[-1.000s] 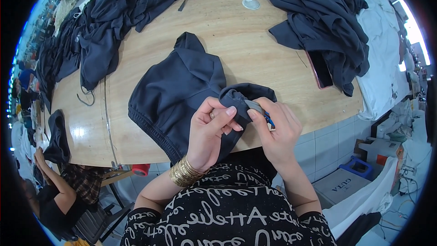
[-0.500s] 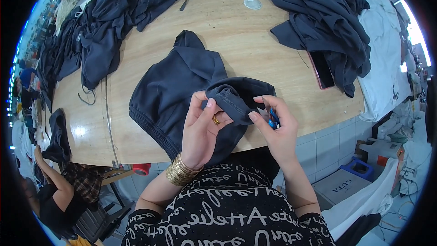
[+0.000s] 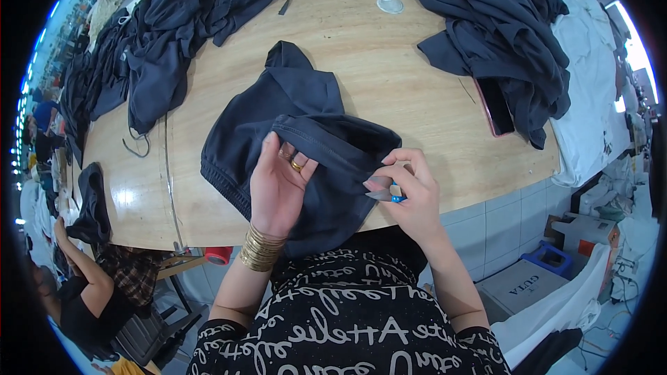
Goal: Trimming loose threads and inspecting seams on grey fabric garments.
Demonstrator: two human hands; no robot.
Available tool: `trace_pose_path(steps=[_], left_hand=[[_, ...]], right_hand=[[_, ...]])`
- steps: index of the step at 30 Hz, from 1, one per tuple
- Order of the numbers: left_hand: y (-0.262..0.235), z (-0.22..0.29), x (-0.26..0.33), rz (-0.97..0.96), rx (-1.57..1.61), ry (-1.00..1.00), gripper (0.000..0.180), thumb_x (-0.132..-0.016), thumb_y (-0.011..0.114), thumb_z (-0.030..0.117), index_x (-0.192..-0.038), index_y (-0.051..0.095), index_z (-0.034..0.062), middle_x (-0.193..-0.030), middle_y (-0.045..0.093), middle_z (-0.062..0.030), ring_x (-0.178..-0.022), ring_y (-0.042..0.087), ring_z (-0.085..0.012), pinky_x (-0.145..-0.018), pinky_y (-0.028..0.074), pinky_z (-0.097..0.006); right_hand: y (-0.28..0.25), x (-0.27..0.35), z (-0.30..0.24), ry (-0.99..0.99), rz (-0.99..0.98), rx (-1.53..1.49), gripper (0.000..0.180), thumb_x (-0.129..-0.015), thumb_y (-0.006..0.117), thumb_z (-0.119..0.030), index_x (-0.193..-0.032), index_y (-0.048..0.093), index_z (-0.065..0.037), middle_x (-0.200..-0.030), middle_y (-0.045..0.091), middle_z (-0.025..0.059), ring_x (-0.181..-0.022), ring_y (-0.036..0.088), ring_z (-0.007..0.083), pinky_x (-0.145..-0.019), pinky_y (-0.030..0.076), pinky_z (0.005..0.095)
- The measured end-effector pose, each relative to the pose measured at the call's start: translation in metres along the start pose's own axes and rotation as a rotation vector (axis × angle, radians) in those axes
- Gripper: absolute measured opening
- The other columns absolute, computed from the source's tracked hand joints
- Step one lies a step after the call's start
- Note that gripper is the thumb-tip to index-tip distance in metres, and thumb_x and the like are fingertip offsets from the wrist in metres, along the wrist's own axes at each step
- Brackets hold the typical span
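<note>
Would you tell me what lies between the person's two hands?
In the head view, the hemmed edge of the dark garment spans from the left hand to the right hand, which holds a small blue-handled snipper.

Garment workshop: dark garment piles (image 3: 500,35) on wooden worktable (image 3: 389,76)

Blades of the small blue-handled snips (image 3: 389,194), mostly hidden inside the right hand (image 3: 410,198).
</note>
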State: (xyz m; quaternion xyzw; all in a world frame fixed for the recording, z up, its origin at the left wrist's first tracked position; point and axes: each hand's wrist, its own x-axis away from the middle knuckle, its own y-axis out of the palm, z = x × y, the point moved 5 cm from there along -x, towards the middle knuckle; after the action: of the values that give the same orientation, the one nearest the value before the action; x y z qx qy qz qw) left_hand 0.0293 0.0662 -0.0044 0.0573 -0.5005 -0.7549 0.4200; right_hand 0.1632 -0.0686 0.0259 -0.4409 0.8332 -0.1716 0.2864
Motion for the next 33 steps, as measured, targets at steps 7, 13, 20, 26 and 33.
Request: trace_pose_path(steps=[7,13,20,26,33], left_hand=[[-0.006,-0.040,0.007,-0.042,-0.035,-0.441,0.019,-0.090,0.053,0.026,-0.101,0.053,0.0097,-0.092,0.056,-0.0026,-0.087,0.057,-0.0171,-0.085,0.047,-0.034],[0.007,-0.050,-0.010,-0.169,-0.686,-0.270,0.021,-0.085,0.062,0.017,-0.101,0.052,0.0066,-0.091,0.055,0.0006,-0.085,0.053,-0.0073,-0.076,0.046,-0.026],[0.019,-0.039,-0.011,-0.196,-0.488,-0.173,0.030,-0.095,0.040,0.013,-0.125,0.042,0.0071,-0.115,0.055,-0.0096,-0.100,0.057,-0.0180,-0.087,0.045,-0.034],[0.022,-0.016,-0.002,-0.281,-0.257,-0.118,0.031,-0.098,0.033,0.018,-0.128,0.034,0.0112,-0.118,0.054,-0.0105,-0.106,0.056,-0.0227,-0.093,0.044,-0.041],[0.018,-0.029,0.006,-0.261,0.154,-0.250,0.033,-0.098,0.033,0.027,-0.124,0.040,0.0080,-0.119,0.054,-0.0122,-0.113,0.052,-0.0226,-0.100,0.038,-0.041]], right_hand=[[-0.002,0.002,0.006,0.011,0.046,0.018,0.019,-0.066,0.073,-0.002,-0.081,0.060,-0.004,-0.091,0.054,0.0046,-0.064,0.060,0.0132,-0.051,0.044,0.0242],[-0.006,0.006,0.014,0.029,-0.017,0.049,0.023,-0.067,0.073,-0.007,-0.087,0.061,-0.007,-0.091,0.057,0.0035,-0.071,0.061,0.0196,-0.057,0.048,0.0282],[-0.005,0.009,0.024,0.029,0.056,0.008,0.024,-0.068,0.070,0.005,-0.090,0.062,-0.001,-0.087,0.058,0.0059,-0.066,0.057,0.0138,-0.053,0.044,0.0233],[-0.027,0.013,0.010,-0.081,0.307,0.018,0.038,-0.053,0.063,0.014,-0.088,0.064,-0.003,-0.075,0.059,0.0077,-0.057,0.057,0.0179,-0.048,0.045,0.0243],[-0.039,0.012,-0.018,-0.301,0.415,0.179,0.037,-0.052,0.065,0.011,-0.086,0.065,-0.005,-0.069,0.056,0.0047,-0.053,0.054,0.0155,-0.045,0.041,0.0244]])
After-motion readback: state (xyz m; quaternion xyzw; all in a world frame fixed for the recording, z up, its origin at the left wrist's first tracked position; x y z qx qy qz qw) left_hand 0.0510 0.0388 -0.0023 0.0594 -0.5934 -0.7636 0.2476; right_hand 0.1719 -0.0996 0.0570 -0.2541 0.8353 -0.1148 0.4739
